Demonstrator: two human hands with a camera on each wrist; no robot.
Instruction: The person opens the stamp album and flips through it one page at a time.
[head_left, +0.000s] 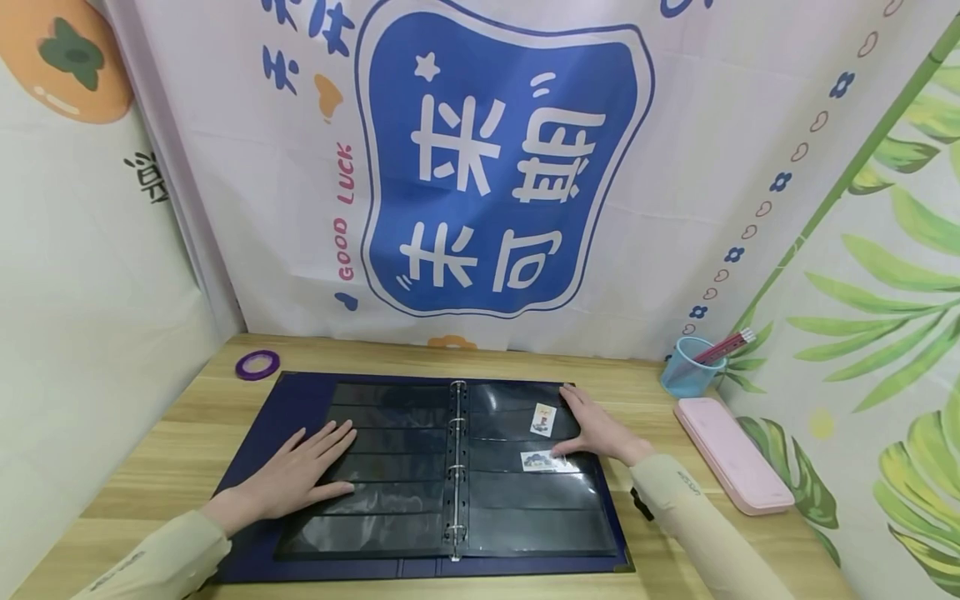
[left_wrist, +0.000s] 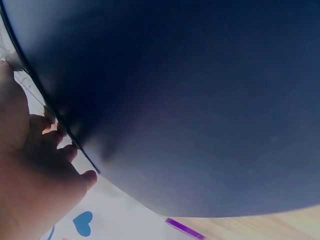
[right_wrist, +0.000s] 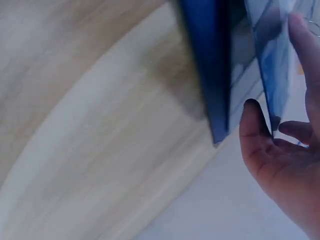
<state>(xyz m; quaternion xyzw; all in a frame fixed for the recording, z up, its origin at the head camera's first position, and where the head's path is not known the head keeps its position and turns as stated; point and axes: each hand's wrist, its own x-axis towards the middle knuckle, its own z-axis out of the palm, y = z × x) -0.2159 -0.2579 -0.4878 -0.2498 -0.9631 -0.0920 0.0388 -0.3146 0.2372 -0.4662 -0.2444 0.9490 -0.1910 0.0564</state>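
Note:
A dark blue ring-binder album (head_left: 255,425) lies open on the table, its metal rings (head_left: 456,472) down the middle. Rows of clear pockets cross its black left page (head_left: 397,504) and black right page (head_left: 540,525). Two small stamps, one upright (head_left: 543,420) and one sideways (head_left: 538,462), sit in the right page's upper pockets. My left hand (head_left: 300,475) rests on the left page with fingers spread. With my right hand (head_left: 603,432) I grip the right page's outer edge, the thumb beside the lower stamp. In the right wrist view, fingers lie on both sides of that page (right_wrist: 272,65).
A purple tape roll (head_left: 257,365) lies behind the album's left corner. At the back right stands a blue cup (head_left: 686,371) with pencils (head_left: 723,347). A pink case (head_left: 731,454) lies right of my right forearm. Printed cloth (head_left: 300,250) hangs behind the table.

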